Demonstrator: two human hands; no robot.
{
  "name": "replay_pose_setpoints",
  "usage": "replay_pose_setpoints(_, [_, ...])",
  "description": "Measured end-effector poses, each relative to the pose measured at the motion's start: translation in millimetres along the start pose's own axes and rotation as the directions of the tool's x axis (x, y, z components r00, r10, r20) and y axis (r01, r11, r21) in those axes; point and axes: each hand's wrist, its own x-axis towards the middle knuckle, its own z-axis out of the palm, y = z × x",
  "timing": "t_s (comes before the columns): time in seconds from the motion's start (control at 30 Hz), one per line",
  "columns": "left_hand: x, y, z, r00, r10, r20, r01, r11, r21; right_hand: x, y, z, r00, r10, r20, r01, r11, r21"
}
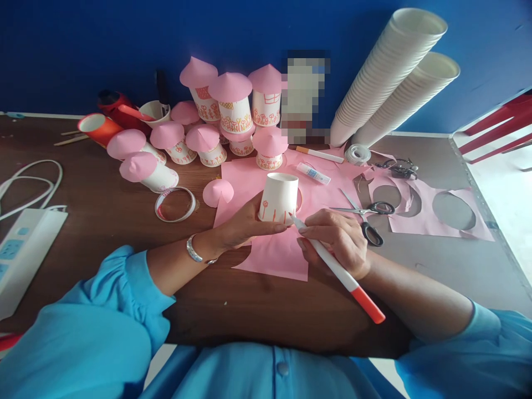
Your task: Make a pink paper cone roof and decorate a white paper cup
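My left hand [245, 220] grips a white paper cup [279, 194], turned upside down with its wide rim low. One red flower and several short red strokes are drawn along the lower part of its side. Between the fingers of my right hand [338, 238] is a white marker [332, 263] with a red end, its tip at the cup's side near the strokes. Pink paper [278, 257] lies beneath the hands. Left of the cup sits a small pink paper cone [218, 193].
Several decorated cups with pink cone roofs [230, 86] stand at the back. Scissors [374, 209], a glue stick [313, 173] and clear tape [358, 154] lie to the right. Tall cup stacks [390, 72] lean on the blue wall. A power strip [31, 255] is at left.
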Motion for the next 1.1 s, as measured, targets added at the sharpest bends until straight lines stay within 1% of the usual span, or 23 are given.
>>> replay_pose_setpoints(0.4, [-0.2,-6.6,-3.6,1.0,-0.004,-0.002,0.004,1.0,-0.019,1.2,-0.3,0.7,1.0,-0.02,0.023,0.02,1.0,-0.003])
replay_pose_setpoints(0.53, [0.2,-5.4,-3.0,1.0,0.003,0.015,-0.003,1.0,-0.022,0.9,-0.5,0.4,0.999,-0.018,0.029,0.018,1.0,-0.011])
replay_pose_setpoints(0.67, [0.4,-3.2,-2.0,1.0,-0.017,0.001,0.017,1.0,-0.004,1.1,-0.7,-0.1,0.999,-0.015,0.038,0.016,1.0,-0.009])
replay_pose_setpoints(1.1, [-0.5,-4.5,-2.5,1.0,-0.027,-0.015,0.027,1.0,0.002,-0.9,0.4,1.5,0.999,-0.021,0.048,0.021,1.0,-0.012])
